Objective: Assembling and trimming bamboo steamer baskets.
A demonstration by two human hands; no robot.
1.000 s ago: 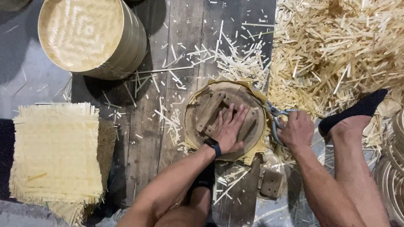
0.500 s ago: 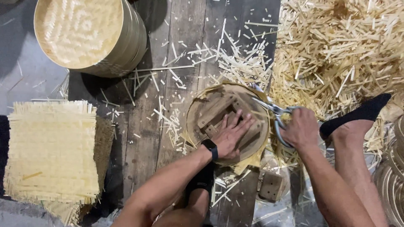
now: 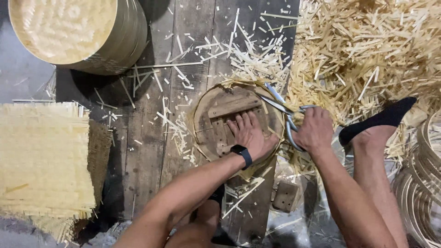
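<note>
A round wooden mould [image 3: 216, 115] with a cross bar lies on the plank floor, with woven bamboo edging showing around its rim. My left hand [image 3: 250, 134] presses flat on the mould, fingers spread, a black watch on the wrist. My right hand [image 3: 314, 131] grips the handles of metal scissors [image 3: 278, 103], whose blades reach along the mould's upper right rim. My foot in a black sock [image 3: 379, 120] rests to the right.
A tall round bamboo basket [image 3: 73, 32] stands at the top left. A stack of woven bamboo mats [image 3: 43, 158] lies at the left. A heap of bamboo offcuts [image 3: 367, 50] fills the top right. Bamboo hoops [image 3: 420, 193] sit at the right edge. A small wooden block [image 3: 285, 196] lies below.
The scissors have worked further up along the mould's right rim. My left hand has shifted slightly on the mould and keeps pressing it down.
</note>
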